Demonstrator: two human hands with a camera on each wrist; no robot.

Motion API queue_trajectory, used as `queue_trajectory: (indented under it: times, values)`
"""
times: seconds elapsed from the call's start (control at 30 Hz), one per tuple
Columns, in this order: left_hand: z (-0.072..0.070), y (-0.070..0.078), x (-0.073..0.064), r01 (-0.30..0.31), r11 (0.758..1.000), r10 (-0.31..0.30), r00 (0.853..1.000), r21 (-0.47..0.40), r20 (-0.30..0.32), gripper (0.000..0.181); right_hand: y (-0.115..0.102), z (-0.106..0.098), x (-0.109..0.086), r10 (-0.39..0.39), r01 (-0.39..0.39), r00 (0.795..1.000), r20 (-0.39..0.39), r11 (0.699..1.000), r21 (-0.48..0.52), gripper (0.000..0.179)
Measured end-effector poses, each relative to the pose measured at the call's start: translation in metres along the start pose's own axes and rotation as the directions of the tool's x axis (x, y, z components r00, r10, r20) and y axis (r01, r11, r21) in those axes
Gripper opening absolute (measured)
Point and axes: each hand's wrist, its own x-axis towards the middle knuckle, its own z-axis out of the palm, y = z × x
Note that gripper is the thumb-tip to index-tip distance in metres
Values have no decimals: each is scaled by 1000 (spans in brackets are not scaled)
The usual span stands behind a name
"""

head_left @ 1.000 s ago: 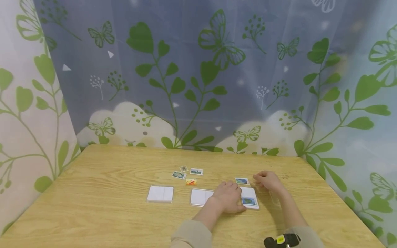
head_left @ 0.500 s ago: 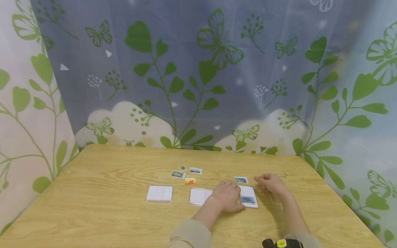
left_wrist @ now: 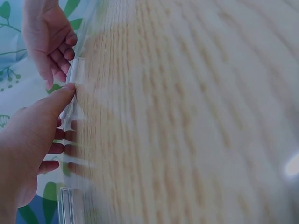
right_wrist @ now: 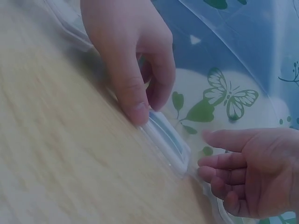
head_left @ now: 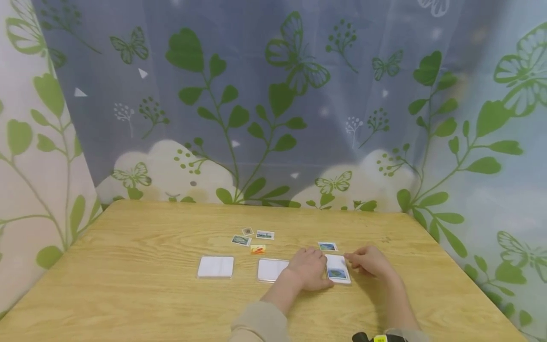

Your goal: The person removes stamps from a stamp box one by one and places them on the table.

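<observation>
In the head view my left hand [head_left: 308, 269] lies along the left side of a small white card case [head_left: 336, 261]. A stamp [head_left: 337, 274] shows at the case's near end. In the right wrist view my left thumb [right_wrist: 135, 109] presses the near side of this case, and the index finger curls behind it. My right hand [head_left: 372, 262] is at the case's far right corner. Its fingers [right_wrist: 229, 161] are loosely bent, thumb apart, with nothing visible between them. Just beyond the case lies a second bluish stamp [head_left: 327, 246].
Two more white cases, a far-left one [head_left: 215, 267] and a middle one [head_left: 271, 270], lie to the left, the middle one partly under my left hand. Several loose stamps [head_left: 258, 249] lie behind them. Clear plastic [right_wrist: 217, 205] edges the right hand's area. A patterned curtain [head_left: 239, 118] stands behind the table.
My right hand has moved slightly left and nearer to me, bringing its fingertips up to the case. The left hand holds its place beside the case; the head view has shifted a little.
</observation>
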Motion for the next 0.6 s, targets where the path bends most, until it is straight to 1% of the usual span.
queue_trajectory:
  times: [0.2,0.27,0.4,0.53,0.6]
  values:
    - [2,-1,2,-2,1000,2,1000,16,-8,63,-4,4,-5,-10,10,1000,-10,999,-34,28]
    - [3,-2,2,-4,1000,4,1000,18,-11,63,-5,5,-5,-16,17,1000,5,998,-57,30]
    - [4,-3,2,-9,1000,9,1000,15,-18,62,-5,5,-7,-34,40,998,59,994,-106,35]
    - [4,-2,1,-13,1000,14,1000,8,-22,63,-6,4,-10,-51,63,993,109,992,-108,38]
    - [3,-2,0,-13,1000,13,1000,7,-18,63,-8,4,-12,-47,63,990,130,991,-117,39]
